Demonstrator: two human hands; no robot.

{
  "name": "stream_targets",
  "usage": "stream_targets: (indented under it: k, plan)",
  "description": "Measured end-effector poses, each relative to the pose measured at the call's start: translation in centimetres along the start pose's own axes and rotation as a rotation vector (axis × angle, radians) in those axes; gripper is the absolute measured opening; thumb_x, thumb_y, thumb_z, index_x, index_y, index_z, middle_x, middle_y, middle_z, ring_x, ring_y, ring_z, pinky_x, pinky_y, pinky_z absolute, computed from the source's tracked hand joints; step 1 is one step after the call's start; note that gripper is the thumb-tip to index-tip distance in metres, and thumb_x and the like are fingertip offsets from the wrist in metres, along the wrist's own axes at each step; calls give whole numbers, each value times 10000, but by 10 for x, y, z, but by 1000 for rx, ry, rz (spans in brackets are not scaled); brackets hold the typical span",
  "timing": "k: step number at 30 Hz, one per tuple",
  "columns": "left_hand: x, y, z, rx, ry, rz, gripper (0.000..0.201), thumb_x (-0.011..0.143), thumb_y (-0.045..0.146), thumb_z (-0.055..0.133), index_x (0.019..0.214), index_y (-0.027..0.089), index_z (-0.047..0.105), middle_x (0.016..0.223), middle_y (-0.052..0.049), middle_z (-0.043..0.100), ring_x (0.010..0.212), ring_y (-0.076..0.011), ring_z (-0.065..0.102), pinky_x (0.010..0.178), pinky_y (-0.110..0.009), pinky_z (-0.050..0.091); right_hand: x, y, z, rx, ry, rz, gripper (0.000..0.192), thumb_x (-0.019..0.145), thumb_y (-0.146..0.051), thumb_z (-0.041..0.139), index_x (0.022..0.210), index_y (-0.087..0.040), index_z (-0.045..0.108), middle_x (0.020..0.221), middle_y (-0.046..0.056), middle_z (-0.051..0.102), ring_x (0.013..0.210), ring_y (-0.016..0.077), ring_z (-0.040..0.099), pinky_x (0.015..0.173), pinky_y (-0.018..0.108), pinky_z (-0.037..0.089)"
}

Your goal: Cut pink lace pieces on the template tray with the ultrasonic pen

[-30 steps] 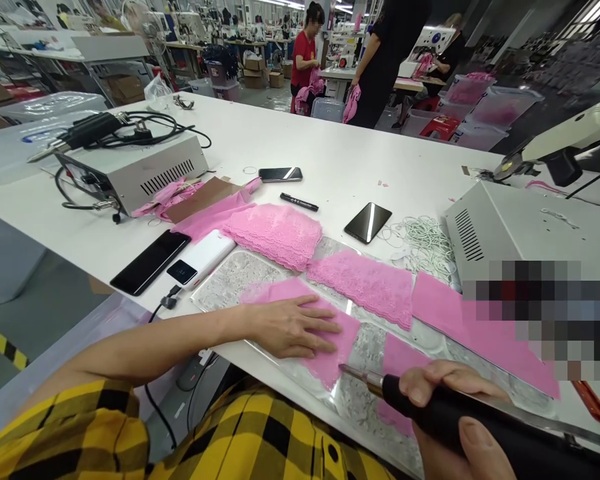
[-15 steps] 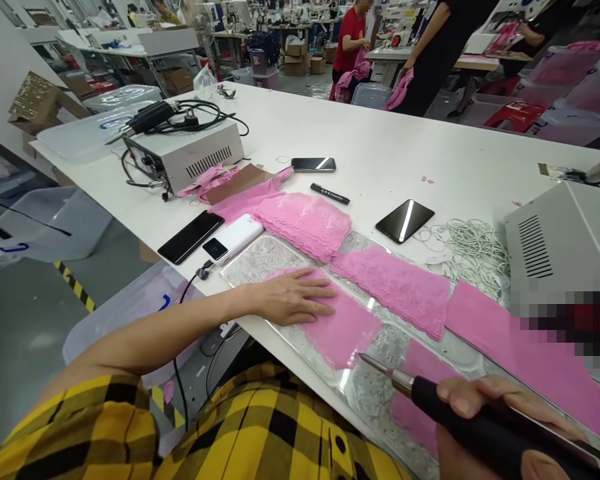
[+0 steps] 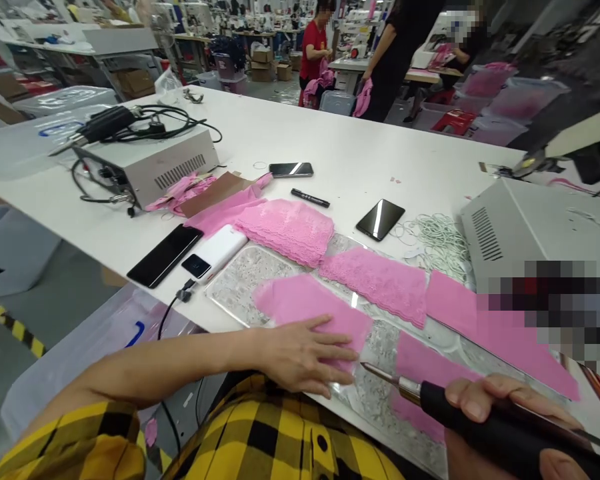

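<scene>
Left hand [image 3: 303,353] lies flat on pink fabric [image 3: 305,303]; right hand [image 3: 500,427] grips black hot-cutting tool [image 3: 460,417]; no legible writing.

left hand [image 3: 300,352] flat, right hand [image 3: 500,427] gripping

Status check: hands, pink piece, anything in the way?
Left hand flat on pink fabric piece. Right hand grips black hot-cutting tool; tip beside fabric edge. Nothing between.

Head-worn view, looking forward and down across the white table [image 3: 340,153]. Close over the hands at the near edge, with the workshop floor stretching off behind. Just this one view, nothing shared.
</scene>
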State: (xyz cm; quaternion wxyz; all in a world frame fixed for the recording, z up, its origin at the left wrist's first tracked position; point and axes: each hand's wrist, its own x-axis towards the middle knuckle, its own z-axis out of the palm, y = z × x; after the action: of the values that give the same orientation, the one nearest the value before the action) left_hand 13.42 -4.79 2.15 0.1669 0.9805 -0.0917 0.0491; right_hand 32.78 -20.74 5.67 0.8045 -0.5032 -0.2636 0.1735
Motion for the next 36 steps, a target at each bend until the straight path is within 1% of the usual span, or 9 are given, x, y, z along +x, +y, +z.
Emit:
stream_targets:
  k: [4,7,11,13,17,22,25,29,36]
  plan:
    - [1,-3,1,-4,-5,44,416,1006,448,453,1348,249,582,1534,-64,405,1464,-234,318,1233,-532,96,3,-2,-1,-36,131,-66,265,688,-379,542,858,-196,631,848,16,591,583,137,492,572,353,429]
    - [-3,-10,-7,-4,-27,70,458,1007,463,445,1391,231,535,1549,-84,380,1471,-256,300,1228,-539,139,6,1,0,-26,151,-111,244,696,-361,550,857,-201,640,827,10,602,540,132,503,544,350,441]
    - [-2,-19,-17,14,-119,108,497,1011,475,429,1423,204,490,1541,-80,398,1466,-261,310,1232,-522,161,8,8,5,-3,177,-180,232,679,-331,564,839,-186,650,779,12,614,497,137,534,494,349,461]
    - [0,-22,-19,26,-151,146,498,1023,485,389,1428,210,481,1533,-76,414,1461,-258,322,1232,-519,163,8,12,8,14,211,-215,237,667,-322,564,832,-175,650,767,14,615,482,138,539,475,349,466]
    - [6,-25,-19,25,-182,198,493,1027,489,374,1437,231,466,1531,-89,412,1445,-265,352,1225,-539,168,7,15,11,26,252,-212,258,676,-330,556,852,-171,658,786,24,621,490,134,541,478,346,469]
    - [1,-26,-19,14,-157,131,510,1021,457,412,1464,205,430,1546,-107,382,1456,-287,326,1214,-563,177,9,14,10,19,187,-216,255,672,-315,560,864,-182,661,795,16,618,491,129,539,488,349,480]
    - [-8,-24,-15,25,-118,53,514,1010,450,448,1463,207,434,1561,-101,352,1471,-289,289,1219,-564,147,15,16,9,2,142,-209,260,658,-314,556,858,-178,651,789,17,619,491,132,544,491,350,483]
    - [-16,-21,-8,32,-83,-28,514,1000,448,472,1462,225,438,1580,-96,304,1481,-283,263,1224,-559,110,20,19,10,-17,129,-205,274,625,-305,545,839,-166,645,771,19,624,475,137,544,489,352,479]
    - [-16,-25,-13,-5,-99,-38,501,1009,474,439,1455,247,451,1575,-83,319,1479,-275,271,1223,-553,110,15,17,9,-26,129,-208,280,622,-302,527,831,-161,648,777,24,630,486,145,548,505,362,471]
